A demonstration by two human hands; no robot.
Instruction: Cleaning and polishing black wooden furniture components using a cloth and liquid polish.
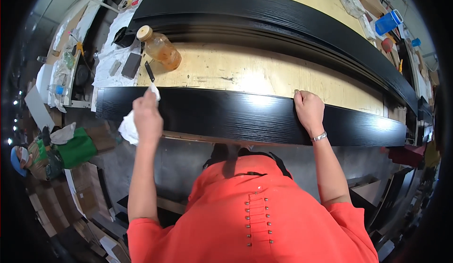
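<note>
A long black board (226,114) with a wood-grain surface lies across the near edge of the worktable. My left hand (148,119) is over its left part, closed on a white cloth (128,128). One end of the cloth sticks out past my fingers and the rest hangs by the board's near edge. My right hand (310,109) grips the board's far edge right of the middle, fingers curled, a metal bracelet on the wrist. Beyond my left hand are a dark thin-bladed tool (149,71) and a plastic bottle (163,53) of amber liquid.
More black boards (264,8) are stacked at the back of the plywood tabletop (236,69). A dark grey block (131,66) rests on white sheeting at the left. A blue jug (389,22) stands far right. Another person (45,157) in a blue cap is at the far left.
</note>
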